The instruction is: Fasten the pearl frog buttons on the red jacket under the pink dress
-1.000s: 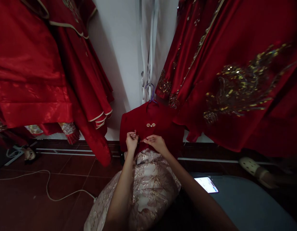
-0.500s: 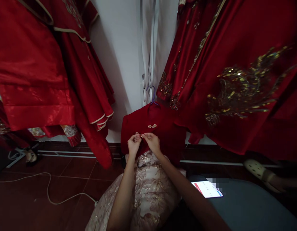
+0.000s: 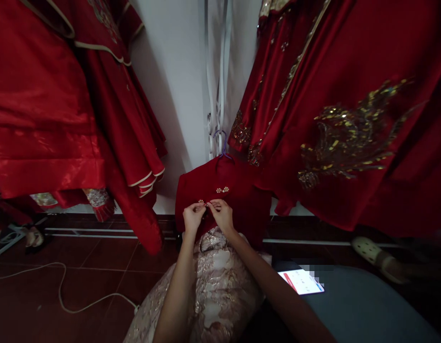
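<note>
A dark red garment [image 3: 252, 195] on a purple hanger [image 3: 223, 143] lies in front of me, its lower part over a patterned pale pink and gold fabric [image 3: 220, 271]. My left hand [image 3: 192, 219] is closed in a pinch at a small flower-shaped clasp [image 3: 201, 202] on the garment's front. Fingertips of my right hand [image 3: 222, 216] pinch at the same clasp, nearly touching those of the left. The fingers hide most of that clasp, and whether its halves are joined cannot be seen. Just above, a second pearly flower clasp [image 3: 222, 189] shows both flowers side by side.
Red gowns [image 3: 45, 119] hang at the left, and a gold-sequined red dress [image 3: 349, 138] hangs at the right. A lit phone [image 3: 302, 281] rests on a grey seat [image 3: 366, 305]. A white cable [image 3: 65, 286] crosses the tiled floor. Someone's clog [image 3: 366, 250] is at the right.
The whole view has shifted slightly, with things appearing a little further left and lower. Both hands keep pinching at the same clasp.
</note>
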A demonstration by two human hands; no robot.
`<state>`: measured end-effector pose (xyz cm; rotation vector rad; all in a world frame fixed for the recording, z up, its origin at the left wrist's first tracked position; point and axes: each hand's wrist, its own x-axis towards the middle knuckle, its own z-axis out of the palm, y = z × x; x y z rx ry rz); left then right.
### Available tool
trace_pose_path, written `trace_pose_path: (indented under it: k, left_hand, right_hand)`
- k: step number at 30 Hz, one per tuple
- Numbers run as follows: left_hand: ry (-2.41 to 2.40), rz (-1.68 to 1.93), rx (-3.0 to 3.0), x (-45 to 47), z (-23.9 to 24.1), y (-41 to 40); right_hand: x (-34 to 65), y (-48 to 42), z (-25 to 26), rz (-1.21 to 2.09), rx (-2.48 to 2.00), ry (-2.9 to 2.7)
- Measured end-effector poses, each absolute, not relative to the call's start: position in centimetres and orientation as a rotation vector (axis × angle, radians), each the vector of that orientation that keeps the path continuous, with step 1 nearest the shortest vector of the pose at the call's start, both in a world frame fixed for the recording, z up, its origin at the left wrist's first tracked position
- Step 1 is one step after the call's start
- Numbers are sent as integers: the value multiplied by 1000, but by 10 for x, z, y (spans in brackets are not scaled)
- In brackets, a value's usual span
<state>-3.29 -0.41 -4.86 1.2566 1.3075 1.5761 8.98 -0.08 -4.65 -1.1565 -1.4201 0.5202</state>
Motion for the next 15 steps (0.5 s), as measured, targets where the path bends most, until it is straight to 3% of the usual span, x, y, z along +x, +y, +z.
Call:
trace_pose_path:
  k: [7, 15]
  left_hand:
    - [1235, 1573, 1383, -29, -51, -5]
    - [1673, 1566, 1539, -11, -100, -43]
  right_hand:
    - [97, 7, -45, 594, -1202, -1558]
    - [172, -7, -55, 833, -1289, -1833]
